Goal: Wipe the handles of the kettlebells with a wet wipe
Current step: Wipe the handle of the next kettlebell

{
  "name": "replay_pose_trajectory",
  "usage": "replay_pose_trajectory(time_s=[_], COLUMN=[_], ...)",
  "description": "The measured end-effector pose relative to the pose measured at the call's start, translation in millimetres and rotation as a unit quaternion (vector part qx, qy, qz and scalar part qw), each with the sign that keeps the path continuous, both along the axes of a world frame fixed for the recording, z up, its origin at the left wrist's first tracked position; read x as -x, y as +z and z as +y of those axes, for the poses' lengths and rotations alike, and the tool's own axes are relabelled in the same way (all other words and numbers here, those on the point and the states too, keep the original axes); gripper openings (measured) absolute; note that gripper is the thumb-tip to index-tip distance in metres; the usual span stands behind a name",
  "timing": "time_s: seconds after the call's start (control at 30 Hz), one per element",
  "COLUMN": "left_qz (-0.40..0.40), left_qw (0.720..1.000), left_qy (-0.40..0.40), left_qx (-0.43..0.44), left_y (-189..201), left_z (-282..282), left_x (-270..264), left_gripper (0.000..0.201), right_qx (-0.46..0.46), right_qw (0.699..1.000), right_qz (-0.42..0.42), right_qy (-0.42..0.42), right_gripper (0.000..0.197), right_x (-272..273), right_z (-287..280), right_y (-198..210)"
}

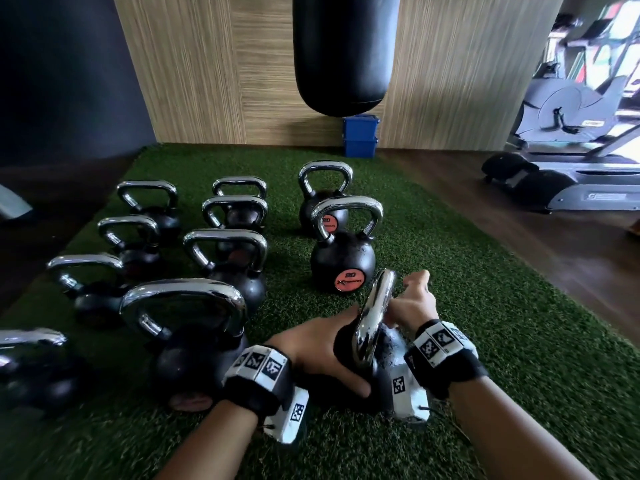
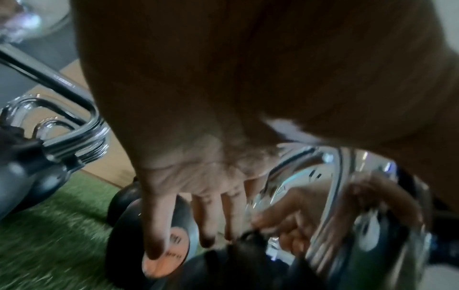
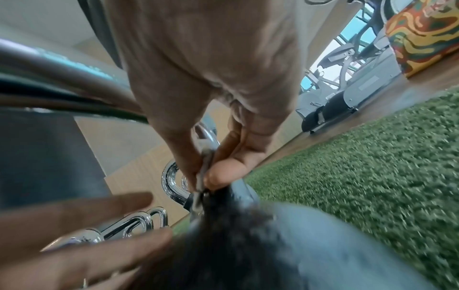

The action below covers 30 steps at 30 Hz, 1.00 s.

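The nearest kettlebell (image 1: 379, 382) stands on the green turf between my hands, its chrome handle (image 1: 375, 317) edge-on to me. My left hand (image 1: 311, 344) rests on its black body with the fingers (image 3: 87, 212) straight and spread. To the right of the handle, my right hand (image 1: 412, 304) pinches a thin greyish wet wipe (image 3: 207, 157) between thumb and fingers, low on the handle where it meets the body. In the left wrist view the chrome handle (image 2: 330, 196) reflects blurred fingers. Most of the wipe is hidden by my fingers.
Several other chrome-handled kettlebells (image 1: 343, 258) stand in rows on the turf mat (image 1: 485, 306), left of and beyond me. A black punching bag (image 1: 341, 53) hangs over two stacked blue boxes (image 1: 360, 136). Cardio machines (image 1: 571, 133) stand on the wooden floor at the right.
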<state>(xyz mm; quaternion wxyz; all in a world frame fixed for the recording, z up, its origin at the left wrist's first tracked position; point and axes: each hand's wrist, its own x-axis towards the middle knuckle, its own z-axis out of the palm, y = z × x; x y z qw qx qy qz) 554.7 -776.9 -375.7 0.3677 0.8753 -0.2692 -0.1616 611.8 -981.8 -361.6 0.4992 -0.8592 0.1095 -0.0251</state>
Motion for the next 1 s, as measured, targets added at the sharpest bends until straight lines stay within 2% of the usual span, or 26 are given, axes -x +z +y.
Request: replay_pose_trajectory(time_s=[0.07, 0.13, 0.17, 0.23, 0.3, 0.4, 0.47, 0.57, 0.63, 0.77, 0.9, 1.0], left_qz=[-0.023, -0.091, -0.126, -0.164, -0.151, -0.111, -0.090, -0.099, -0.118, -0.111, -0.124, -0.052], left_qw=[0.998, 0.989, 0.982, 0.972, 0.970, 0.977, 0.985, 0.989, 0.985, 0.979, 0.974, 0.994], left_qy=[0.065, 0.115, 0.136, 0.171, 0.188, 0.180, 0.142, 0.067, 0.019, -0.005, -0.014, 0.025], left_qx=[0.014, -0.009, -0.021, -0.010, 0.015, -0.003, -0.023, -0.083, -0.128, -0.169, -0.191, -0.094], left_y=[19, 30, 33, 36, 36, 39, 44, 58, 67, 70, 72, 80], left_z=[-8, -26, -34, -45, -48, -41, -30, -13, -8, -8, -2, 10], left_x=[9, 16, 20, 26, 28, 22, 9, -16, -29, -41, -41, -44], left_gripper=[0.111, 0.102, 0.089, 0.056, 0.048, 0.059, 0.071, 0.098, 0.107, 0.108, 0.100, 0.082], right_qx=[0.083, 0.164, 0.197, 0.252, 0.286, 0.313, 0.329, 0.351, 0.359, 0.345, 0.374, 0.378], right_qw=[0.992, 0.964, 0.947, 0.916, 0.900, 0.891, 0.888, 0.886, 0.889, 0.906, 0.895, 0.881], right_qz=[-0.055, -0.125, -0.148, -0.177, -0.188, -0.171, -0.157, -0.134, -0.123, -0.111, -0.079, -0.074], right_qy=[0.080, 0.167, 0.208, 0.259, 0.271, 0.281, 0.280, 0.271, 0.256, 0.220, 0.232, 0.273], right_gripper=[0.069, 0.076, 0.075, 0.056, 0.037, 0.034, 0.037, 0.034, 0.033, 0.039, 0.038, 0.035], right_x=[-3, -5, -6, -8, -9, -8, -4, 9, 20, 35, 40, 32], right_z=[-8, -16, -19, -22, -22, -26, -35, -52, -60, -61, -59, -69], right_y=[4, 12, 18, 27, 33, 38, 41, 45, 44, 41, 52, 74])
